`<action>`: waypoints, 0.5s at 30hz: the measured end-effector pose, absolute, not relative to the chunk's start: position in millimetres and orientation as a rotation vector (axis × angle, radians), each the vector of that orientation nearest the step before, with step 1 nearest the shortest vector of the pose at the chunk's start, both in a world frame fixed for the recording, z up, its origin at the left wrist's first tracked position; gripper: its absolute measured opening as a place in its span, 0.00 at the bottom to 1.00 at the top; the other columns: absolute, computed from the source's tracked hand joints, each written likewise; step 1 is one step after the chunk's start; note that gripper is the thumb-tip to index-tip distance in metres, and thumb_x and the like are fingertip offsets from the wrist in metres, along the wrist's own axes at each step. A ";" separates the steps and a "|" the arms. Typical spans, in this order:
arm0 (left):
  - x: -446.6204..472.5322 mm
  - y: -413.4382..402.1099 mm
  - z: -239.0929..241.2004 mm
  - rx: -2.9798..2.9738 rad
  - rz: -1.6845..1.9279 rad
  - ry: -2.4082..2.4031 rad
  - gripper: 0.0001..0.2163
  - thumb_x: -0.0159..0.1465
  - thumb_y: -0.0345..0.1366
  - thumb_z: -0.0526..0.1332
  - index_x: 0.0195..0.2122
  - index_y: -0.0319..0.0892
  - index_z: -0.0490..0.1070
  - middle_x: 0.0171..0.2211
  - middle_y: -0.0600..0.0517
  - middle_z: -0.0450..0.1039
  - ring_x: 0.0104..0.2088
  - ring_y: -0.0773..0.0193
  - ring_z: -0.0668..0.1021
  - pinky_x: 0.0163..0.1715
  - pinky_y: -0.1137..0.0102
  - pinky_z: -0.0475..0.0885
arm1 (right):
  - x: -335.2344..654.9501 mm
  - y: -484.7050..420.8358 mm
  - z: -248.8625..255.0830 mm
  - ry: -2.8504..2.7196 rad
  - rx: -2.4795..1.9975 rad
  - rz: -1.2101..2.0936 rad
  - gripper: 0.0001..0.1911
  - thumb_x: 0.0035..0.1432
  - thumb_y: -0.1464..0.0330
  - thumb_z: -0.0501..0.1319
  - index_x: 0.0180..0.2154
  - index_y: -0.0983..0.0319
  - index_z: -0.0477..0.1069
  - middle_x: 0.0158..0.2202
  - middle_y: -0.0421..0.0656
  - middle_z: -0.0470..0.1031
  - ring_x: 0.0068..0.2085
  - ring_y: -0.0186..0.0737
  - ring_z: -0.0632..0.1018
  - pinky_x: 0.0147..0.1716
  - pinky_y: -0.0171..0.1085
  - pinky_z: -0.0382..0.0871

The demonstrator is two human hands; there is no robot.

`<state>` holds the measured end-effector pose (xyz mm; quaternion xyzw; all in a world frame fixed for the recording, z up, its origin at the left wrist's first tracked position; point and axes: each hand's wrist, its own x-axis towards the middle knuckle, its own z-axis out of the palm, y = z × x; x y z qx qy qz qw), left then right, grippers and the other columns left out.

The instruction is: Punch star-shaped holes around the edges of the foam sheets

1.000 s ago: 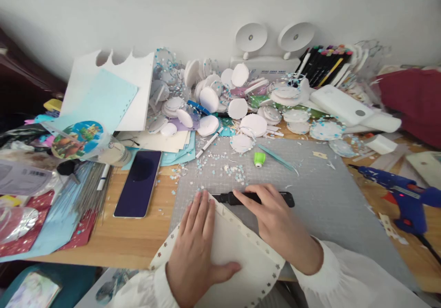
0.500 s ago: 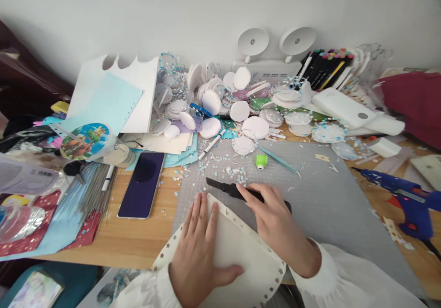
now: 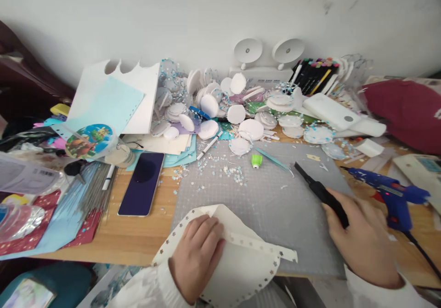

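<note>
My left hand is curled over a white sheet of paper with a star-punched border, gripping its raised edge near the table's front edge. My right hand holds a black craft knife over the right side of the grey cutting mat, its tip pointing up and to the left. A strip of the punched border hangs loose towards the right.
A blue glue gun lies just right of my right hand. A dark phone lies left of the mat. White discs, confetti, markers and a small green cap crowd the back. Paper stacks fill the left.
My right hand picked the black knife up off the mat and carried it to the right. My left hand went from flat on the paper to curled on its edge.
</note>
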<state>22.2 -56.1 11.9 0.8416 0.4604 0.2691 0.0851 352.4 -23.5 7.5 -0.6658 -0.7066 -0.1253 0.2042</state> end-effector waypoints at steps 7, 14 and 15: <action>15.4 -55.4 18.0 1.934 0.955 1.348 0.07 0.66 0.29 0.51 0.40 0.42 0.67 0.39 0.47 0.69 0.42 0.61 0.72 0.44 0.67 0.68 | 303.7 -56.0 16.7 -2.011 -1.614 0.268 0.14 0.62 0.64 0.53 0.49 0.59 0.65 0.42 0.47 0.71 0.44 0.44 0.74 0.43 0.42 0.69; 12.2 -49.7 29.3 0.901 1.247 1.253 0.09 0.61 0.40 0.61 0.39 0.43 0.68 0.40 0.48 0.74 0.42 0.61 0.76 0.41 0.71 0.72 | 254.7 -72.3 14.9 -2.200 -1.471 0.630 0.15 0.59 0.62 0.59 0.47 0.58 0.64 0.32 0.42 0.70 0.35 0.42 0.73 0.36 0.42 0.69; 13.6 -48.6 31.7 0.818 1.284 1.193 0.10 0.60 0.41 0.63 0.39 0.43 0.69 0.40 0.48 0.74 0.43 0.60 0.76 0.42 0.70 0.72 | 250.6 -71.7 15.6 -2.213 -1.465 0.638 0.10 0.59 0.63 0.59 0.43 0.59 0.66 0.29 0.40 0.69 0.33 0.41 0.72 0.35 0.42 0.68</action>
